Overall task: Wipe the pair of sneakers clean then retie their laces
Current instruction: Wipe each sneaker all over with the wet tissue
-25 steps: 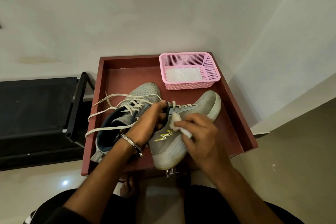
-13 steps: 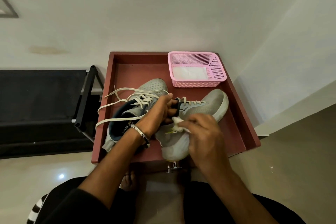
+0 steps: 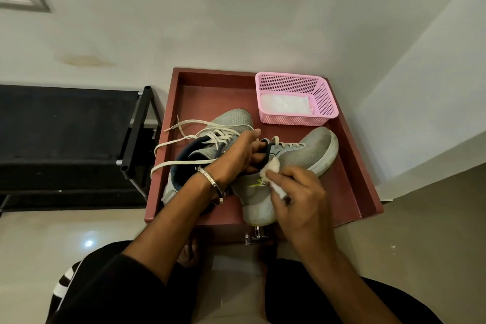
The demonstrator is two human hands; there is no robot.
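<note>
**Two sneakers on the tray, right one mid-wipe**

Two hands work over the red tray (image 3: 352,166), which sits against the wall with the black rack (image 3: 136,137) to its left. Pink basket (image 3: 324,102) sits in the tray's far right corner, something white lying flat in it — probably spare wipes.

Left sneaker (image 3: 231,119) lies on the tray with its laces (image 3: 184,144) loose and spread out toward the rack. Right sneaker (image 3: 307,152) is tilted on its side, toe toward the far right, heel near the tray's front edge.

Left hand (image 3: 236,155) grips the right sneaker at the collar and tongue, fingers curled in, steadying it. Right hand (image 3: 299,197) pinches a white wipe (image 3: 272,176) and presses it on the side panel by the yellow logo (image 3: 256,183).

Doing it well, as I judge it: keep the collar grip firm so the shoe doesn't roll, rub in short strokes from logo toward toe, then along the white sole edge — it looks grubby near the toe. Fold to a fresh face when the wipe soils. Laces come after both shoes are wiped.
</note>
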